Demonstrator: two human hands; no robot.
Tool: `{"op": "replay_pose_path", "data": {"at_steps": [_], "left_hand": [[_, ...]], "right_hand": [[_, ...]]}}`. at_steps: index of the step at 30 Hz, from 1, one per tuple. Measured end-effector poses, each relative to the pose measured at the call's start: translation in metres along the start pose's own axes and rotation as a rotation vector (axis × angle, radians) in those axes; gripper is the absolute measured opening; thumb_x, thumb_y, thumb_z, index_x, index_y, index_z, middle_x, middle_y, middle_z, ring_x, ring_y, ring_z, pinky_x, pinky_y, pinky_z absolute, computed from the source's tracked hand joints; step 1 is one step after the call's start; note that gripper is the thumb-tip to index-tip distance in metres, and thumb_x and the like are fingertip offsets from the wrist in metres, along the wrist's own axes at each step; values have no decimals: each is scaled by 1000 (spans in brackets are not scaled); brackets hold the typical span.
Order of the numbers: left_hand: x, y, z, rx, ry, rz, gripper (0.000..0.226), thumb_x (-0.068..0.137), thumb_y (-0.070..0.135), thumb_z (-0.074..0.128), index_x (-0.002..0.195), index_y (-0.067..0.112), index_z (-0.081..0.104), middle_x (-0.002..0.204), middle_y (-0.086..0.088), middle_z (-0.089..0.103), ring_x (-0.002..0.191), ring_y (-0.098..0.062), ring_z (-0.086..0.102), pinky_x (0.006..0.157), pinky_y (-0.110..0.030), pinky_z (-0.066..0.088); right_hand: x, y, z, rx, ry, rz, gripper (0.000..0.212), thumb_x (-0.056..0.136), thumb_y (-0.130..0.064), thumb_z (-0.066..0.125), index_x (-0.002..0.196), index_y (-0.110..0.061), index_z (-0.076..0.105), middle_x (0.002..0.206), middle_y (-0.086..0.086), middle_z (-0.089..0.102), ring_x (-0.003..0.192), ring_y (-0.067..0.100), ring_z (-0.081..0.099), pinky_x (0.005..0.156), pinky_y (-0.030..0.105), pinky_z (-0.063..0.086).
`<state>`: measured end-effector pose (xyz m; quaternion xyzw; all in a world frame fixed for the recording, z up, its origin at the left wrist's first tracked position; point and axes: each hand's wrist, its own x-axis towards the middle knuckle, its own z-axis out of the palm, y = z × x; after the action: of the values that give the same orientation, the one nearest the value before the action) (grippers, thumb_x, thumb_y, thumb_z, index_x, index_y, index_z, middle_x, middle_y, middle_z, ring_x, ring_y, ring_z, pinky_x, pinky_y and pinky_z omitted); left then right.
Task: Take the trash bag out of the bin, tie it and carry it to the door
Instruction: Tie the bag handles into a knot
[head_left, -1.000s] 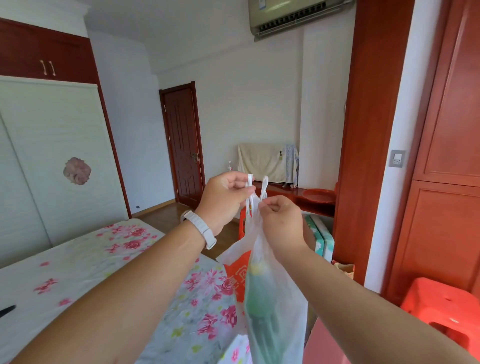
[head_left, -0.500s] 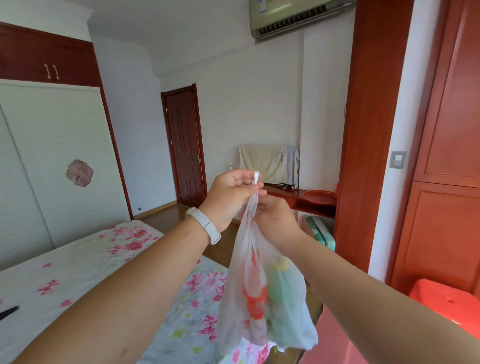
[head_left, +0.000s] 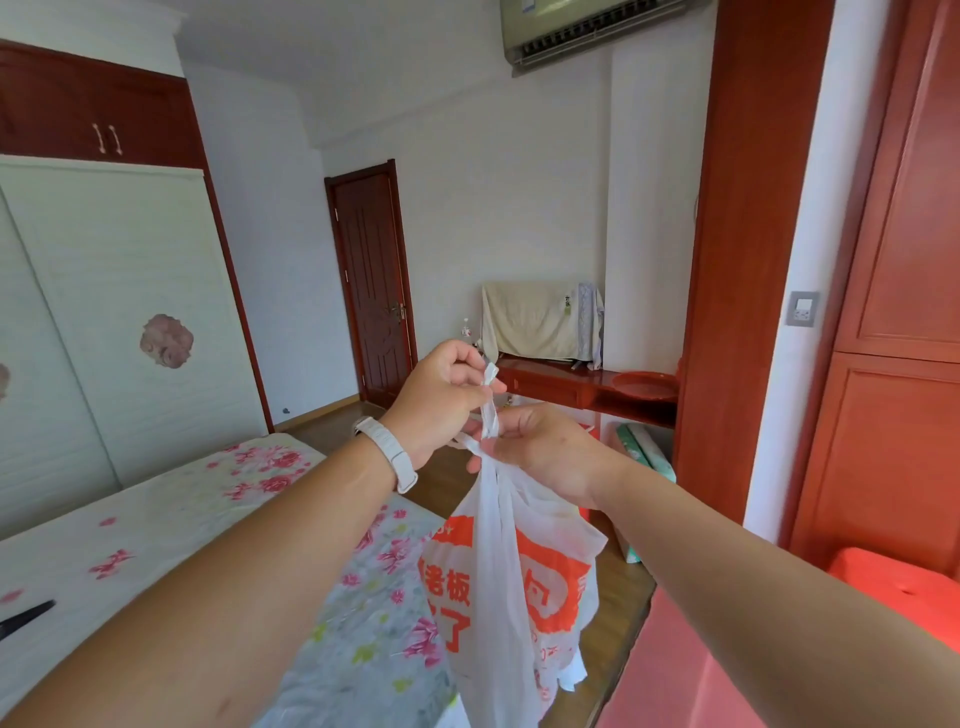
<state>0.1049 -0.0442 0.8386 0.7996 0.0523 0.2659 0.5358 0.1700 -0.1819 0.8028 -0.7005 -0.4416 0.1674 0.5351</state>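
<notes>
A white plastic trash bag (head_left: 498, 587) with orange print hangs in the air in front of me, over the corner of the bed. My left hand (head_left: 441, 400), with a white wristband, pinches one twisted handle strip upward. Just below and to the right, my right hand (head_left: 545, 447) grips the bag's gathered neck and the other strip. The two handles cross between my hands. A dark brown door (head_left: 374, 286) stands shut at the far wall, behind and left of my hands. No bin is in view.
A bed (head_left: 218, 519) with a floral sheet fills the lower left, a black object (head_left: 26, 618) on it. White sliding wardrobe (head_left: 119, 312) at left. A red-brown shelf (head_left: 582, 389) and tall cabinet (head_left: 748, 260) stand right. Red stool (head_left: 904, 582) at lower right. Wooden floor leads toward the door.
The bag has turned, showing its orange print. My left hand has lifted one handle strip higher while my right hand moved lower onto the neck; the handles now cross.
</notes>
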Motion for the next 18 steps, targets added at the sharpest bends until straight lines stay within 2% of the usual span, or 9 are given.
{"op": "replay_pose_path", "data": {"at_steps": [2,4,7,8,10,12,14,16,18], "left_hand": [[-5,-1,-3,92,-46,-22,17,90,10,60,103,11,49,91,-6,74,73,-22,70,64,-40,60],[-14,-2,-5,217,-145,-50,21,92,32,57,105,17,49,82,-6,72,66,-15,65,58,-32,56],[-28,-9,-3,464,-308,-32,29,93,50,45,106,25,50,69,7,68,56,-6,63,55,-27,52],[-30,-13,-1,527,-316,-14,31,94,50,43,107,23,52,73,6,68,62,-9,66,61,-30,53],[-31,-17,1,592,-280,6,34,97,46,39,108,19,56,75,5,63,67,-11,63,64,-28,50],[-31,-16,1,553,-307,6,32,98,40,39,117,20,55,75,10,56,67,-3,55,61,-22,42],[-32,-16,1,506,-382,18,20,97,35,45,113,27,55,75,11,55,61,2,51,58,-15,39],[-32,-19,5,522,-381,26,12,93,32,53,102,25,56,70,9,53,52,2,47,50,-13,35],[-30,-26,12,574,-296,71,20,88,34,58,93,15,59,70,3,53,56,-6,47,52,-21,36]], "right_hand": [[-1,3,3,-27,15,-21,20,97,-10,57,97,-7,76,98,9,77,105,24,65,99,31,49],[0,3,4,-34,11,-40,19,97,-7,56,98,-3,75,97,15,76,98,20,69,94,23,50],[0,-2,-2,-11,22,-45,13,91,0,60,94,3,73,89,18,75,79,14,70,83,30,55],[1,-4,-4,2,31,-29,12,89,2,61,92,3,73,81,15,75,72,12,70,74,28,58],[5,-7,-6,-44,57,-4,12,86,5,61,86,2,73,68,8,71,58,11,62,59,24,50],[7,-7,-9,-94,75,18,12,87,-1,63,84,-2,75,72,12,68,61,23,56,60,31,48],[8,-7,-13,-163,82,30,14,91,-12,65,84,-7,75,80,14,72,67,29,64,67,34,56],[7,-11,-16,-321,129,22,26,92,-14,62,68,-11,71,68,7,67,59,19,60,62,29,52],[8,-16,-19,-492,178,3,40,91,-13,61,52,-19,53,56,1,50,52,13,44,55,28,39]]}}
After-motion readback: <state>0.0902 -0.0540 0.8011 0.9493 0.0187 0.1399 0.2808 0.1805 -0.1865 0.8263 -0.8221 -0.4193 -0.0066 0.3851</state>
